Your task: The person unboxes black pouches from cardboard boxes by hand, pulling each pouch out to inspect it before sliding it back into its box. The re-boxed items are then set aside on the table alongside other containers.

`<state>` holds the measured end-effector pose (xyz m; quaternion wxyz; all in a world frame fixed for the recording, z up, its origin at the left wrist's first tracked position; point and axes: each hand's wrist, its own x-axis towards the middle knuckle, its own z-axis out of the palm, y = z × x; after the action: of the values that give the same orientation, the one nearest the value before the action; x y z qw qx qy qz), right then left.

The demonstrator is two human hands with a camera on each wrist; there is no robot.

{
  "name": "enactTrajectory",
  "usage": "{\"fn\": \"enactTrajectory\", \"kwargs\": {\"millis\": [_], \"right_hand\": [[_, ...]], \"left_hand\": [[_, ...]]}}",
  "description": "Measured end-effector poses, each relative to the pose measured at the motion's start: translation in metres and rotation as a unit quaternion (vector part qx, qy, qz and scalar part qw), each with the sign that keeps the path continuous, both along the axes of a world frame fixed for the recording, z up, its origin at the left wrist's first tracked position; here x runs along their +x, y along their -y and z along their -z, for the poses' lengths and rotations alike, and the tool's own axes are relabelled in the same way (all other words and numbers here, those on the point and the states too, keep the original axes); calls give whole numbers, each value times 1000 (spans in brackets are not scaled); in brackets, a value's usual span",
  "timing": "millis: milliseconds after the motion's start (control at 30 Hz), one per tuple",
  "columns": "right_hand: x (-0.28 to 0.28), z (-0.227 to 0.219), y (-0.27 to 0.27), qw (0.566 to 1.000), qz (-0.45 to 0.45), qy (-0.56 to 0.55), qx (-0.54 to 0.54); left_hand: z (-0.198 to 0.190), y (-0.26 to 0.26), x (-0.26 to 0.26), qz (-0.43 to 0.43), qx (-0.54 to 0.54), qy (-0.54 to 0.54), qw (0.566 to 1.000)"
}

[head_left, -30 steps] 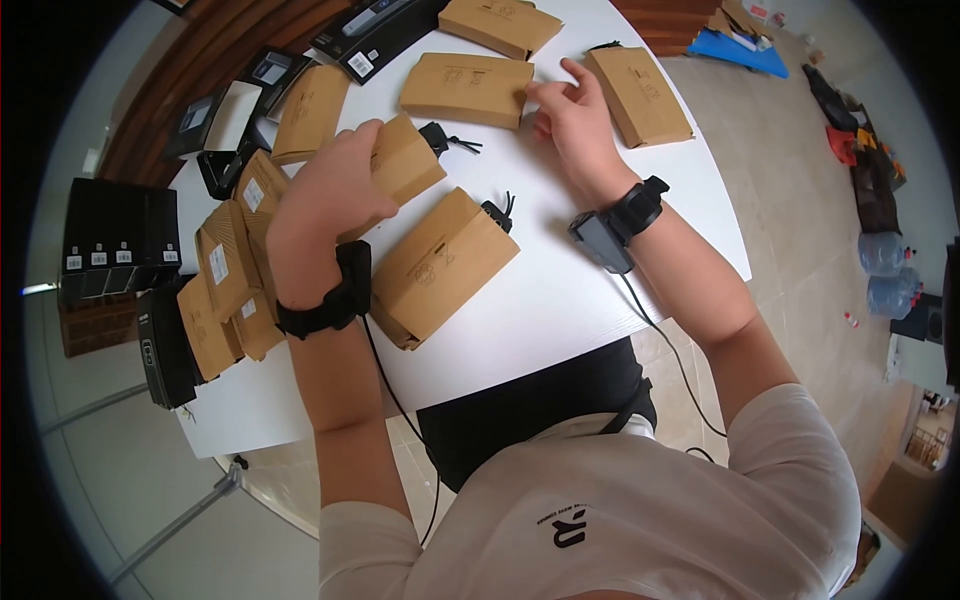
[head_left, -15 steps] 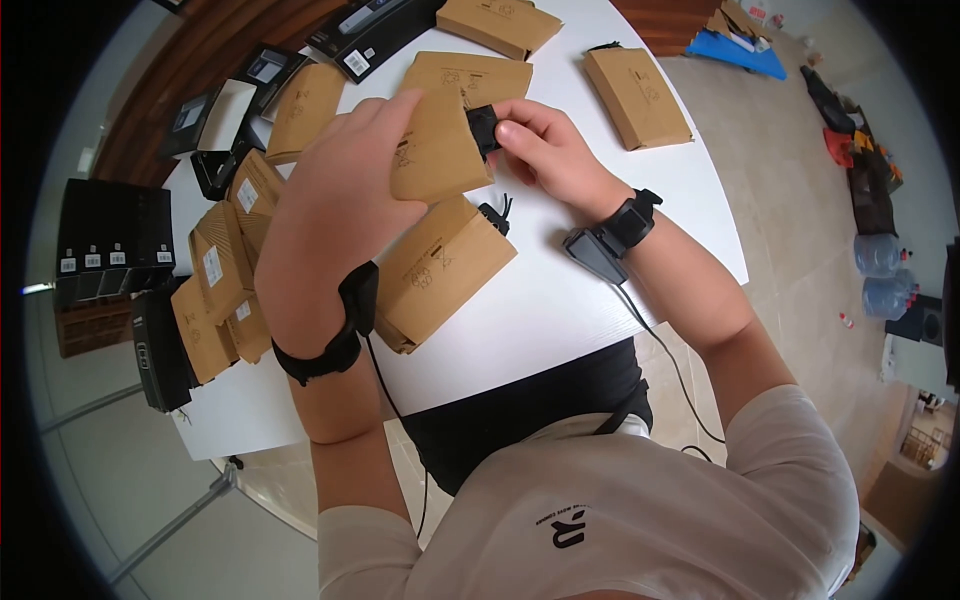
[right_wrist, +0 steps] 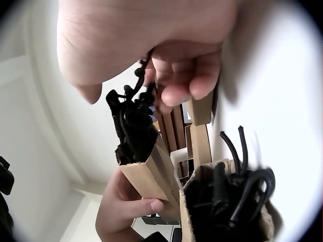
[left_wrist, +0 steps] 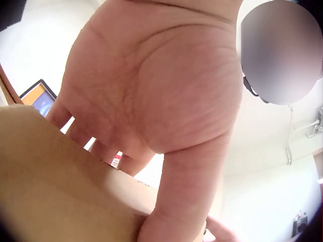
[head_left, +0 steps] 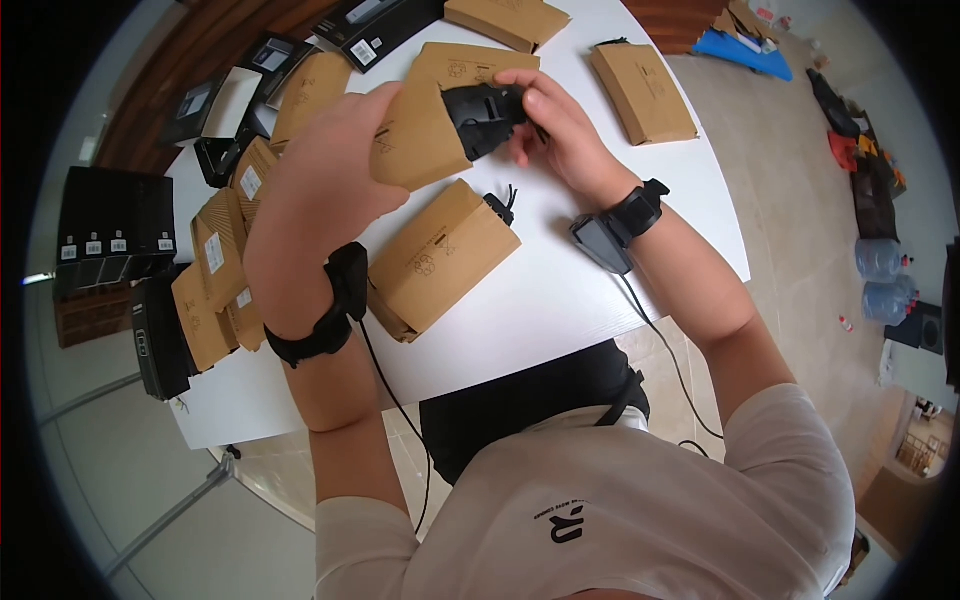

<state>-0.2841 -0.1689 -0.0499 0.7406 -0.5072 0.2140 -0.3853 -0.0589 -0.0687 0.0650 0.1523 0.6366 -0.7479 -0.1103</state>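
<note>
Bundle of black corded gear (head_left: 482, 112) pokes further from my cardboard carton (head_left: 415, 145) than before, toward 2 o'clock, so it's now partly unboxed. My left hand (head_left: 315, 200) grips the carton; my right hand (head_left: 575, 145) pinches the gear's end. My right wrist view shows the 6 o'clock carton's (head_left: 445, 260) stuffed mouth, which the head view mostly misses.

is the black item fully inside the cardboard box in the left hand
No, the black item sticks out of the open end of the cardboard box, towards the right hand.
</note>
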Motion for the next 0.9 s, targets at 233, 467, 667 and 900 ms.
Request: {"fn": "enactTrajectory", "kwargs": {"millis": [233, 467, 667, 900], "right_hand": [[-1, -5, 2, 999, 7, 25, 30], [-10, 4, 27, 941, 44, 233, 240], [-8, 1, 20, 951, 59, 197, 231], [-3, 2, 13, 973, 56, 153, 162]], "left_hand": [[-1, 0, 2, -15, 28, -1, 999], [-5, -12, 40, -118, 7, 11, 993], [-14, -15, 31, -104, 42, -4, 994], [-5, -15, -1, -37, 41, 22, 998]]}}
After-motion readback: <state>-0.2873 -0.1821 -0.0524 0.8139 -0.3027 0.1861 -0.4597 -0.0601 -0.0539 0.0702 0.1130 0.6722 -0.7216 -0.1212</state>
